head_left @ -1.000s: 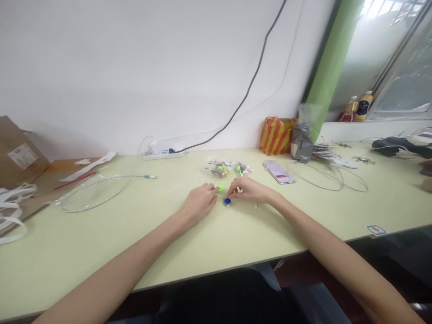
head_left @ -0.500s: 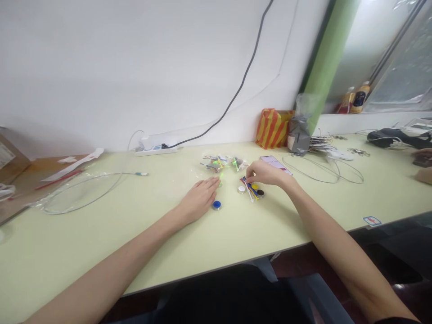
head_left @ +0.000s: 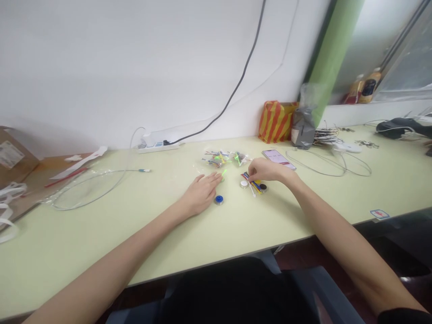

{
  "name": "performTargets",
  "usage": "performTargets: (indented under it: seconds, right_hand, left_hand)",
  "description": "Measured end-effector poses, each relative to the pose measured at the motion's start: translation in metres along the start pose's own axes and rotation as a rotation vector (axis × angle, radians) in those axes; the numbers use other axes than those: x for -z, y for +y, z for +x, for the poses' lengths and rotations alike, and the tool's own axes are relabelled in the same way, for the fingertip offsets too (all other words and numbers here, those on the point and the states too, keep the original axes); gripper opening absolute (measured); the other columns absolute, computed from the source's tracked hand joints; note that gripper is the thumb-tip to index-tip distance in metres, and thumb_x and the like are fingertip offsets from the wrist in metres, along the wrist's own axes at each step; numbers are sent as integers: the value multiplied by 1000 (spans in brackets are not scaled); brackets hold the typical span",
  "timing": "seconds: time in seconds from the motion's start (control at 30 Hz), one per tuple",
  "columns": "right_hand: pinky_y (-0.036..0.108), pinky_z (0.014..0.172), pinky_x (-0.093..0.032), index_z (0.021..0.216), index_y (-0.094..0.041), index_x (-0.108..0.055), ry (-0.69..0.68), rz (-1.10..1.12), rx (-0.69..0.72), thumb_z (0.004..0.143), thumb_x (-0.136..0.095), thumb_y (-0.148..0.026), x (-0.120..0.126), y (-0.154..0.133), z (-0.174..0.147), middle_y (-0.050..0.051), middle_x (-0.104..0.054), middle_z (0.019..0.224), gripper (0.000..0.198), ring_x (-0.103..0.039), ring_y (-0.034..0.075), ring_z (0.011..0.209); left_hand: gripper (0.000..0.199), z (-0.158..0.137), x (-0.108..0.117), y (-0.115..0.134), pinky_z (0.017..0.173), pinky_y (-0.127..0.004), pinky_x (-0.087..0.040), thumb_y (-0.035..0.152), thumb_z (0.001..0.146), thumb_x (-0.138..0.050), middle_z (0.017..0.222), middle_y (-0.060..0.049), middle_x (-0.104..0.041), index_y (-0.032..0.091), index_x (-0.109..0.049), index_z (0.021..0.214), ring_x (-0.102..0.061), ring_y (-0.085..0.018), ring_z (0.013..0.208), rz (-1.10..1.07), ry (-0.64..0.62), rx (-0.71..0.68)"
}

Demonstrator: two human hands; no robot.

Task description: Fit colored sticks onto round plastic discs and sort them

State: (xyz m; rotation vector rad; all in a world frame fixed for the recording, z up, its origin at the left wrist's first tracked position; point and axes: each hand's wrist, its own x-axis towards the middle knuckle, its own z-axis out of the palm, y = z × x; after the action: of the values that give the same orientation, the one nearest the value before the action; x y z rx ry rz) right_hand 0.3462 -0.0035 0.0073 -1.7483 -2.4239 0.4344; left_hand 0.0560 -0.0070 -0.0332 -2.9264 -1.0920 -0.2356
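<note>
My left hand [head_left: 201, 193] lies flat on the table with its fingers stretched out. Its fingertips are at a bright green plastic piece [head_left: 224, 173], partly hidden. A round blue-topped disc [head_left: 219, 199] sits just right of that hand. My right hand [head_left: 265, 170] is bent down, thumb and fingers pinched at the upper end of a white arrow-shaped plastic piece [head_left: 253, 191]. Under and beside it lie blue, red and yellow plastic sticks [head_left: 258, 190] in a bundle. Around them are a white disc [head_left: 244, 184], a black disc [head_left: 263, 187] and a partly covered yellow disc [head_left: 258, 182].
Beyond the hands lie clear bags of coloured pieces [head_left: 218, 158]. A phone [head_left: 278, 159] and a looped grey cable [head_left: 324, 174] are to the right. A power strip [head_left: 158, 146], striped bag [head_left: 276, 122] and grey bag [head_left: 303, 128] stand by the wall.
The camera view has shifted slightly, and another person's hand at the right edge has left it. My left hand stays flat; my right fingers remain pinched at the plastic pieces.
</note>
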Motion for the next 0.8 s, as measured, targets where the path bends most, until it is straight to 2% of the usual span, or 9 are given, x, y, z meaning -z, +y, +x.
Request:
performTargets:
  seconds: [0.27, 0.47, 0.63, 0.8]
  right_hand:
    - [30, 52, -26, 58, -17, -61, -15, 6, -39, 77, -69, -28, -2, -9, -1, 2, -60, 60, 23, -46, 13, 55]
    - [31, 52, -26, 57, -17, -61, -9, -6, -43, 76, -67, -28, -5, -6, 2, 2, -60, 59, 22, -46, 13, 55]
    - [30, 51, -27, 58, -17, -63, 2, 2, -44, 74, -67, -29, -9, -6, 6, 2, -60, 58, 20, -47, 13, 55]
    - [27, 51, -30, 60, -16, -65, 30, 136, -16, 74, -66, -31, -5, -7, 6, 1, -59, 59, 20, -47, 12, 56]
  left_hand:
    - [59, 1, -1, -4, 124, -49, -25, 16, 97, -30, 160, -8, -42, 19, -38, 155, -33, -21, 151, 58, -25, -21]
    - [59, 0, 1, -1, 125, -49, -20, 20, 98, -31, 161, -10, -39, 19, -35, 157, -30, -23, 153, 93, -45, -47]
    - [60, 0, 0, -1, 124, -49, -22, 20, 96, -34, 161, -9, -39, 19, -35, 156, -31, -23, 152, 83, -41, -38]
    - [59, -1, -1, -2, 124, -46, -23, 20, 97, -33, 163, -9, -36, 21, -35, 156, -30, -21, 153, 41, -50, -8]
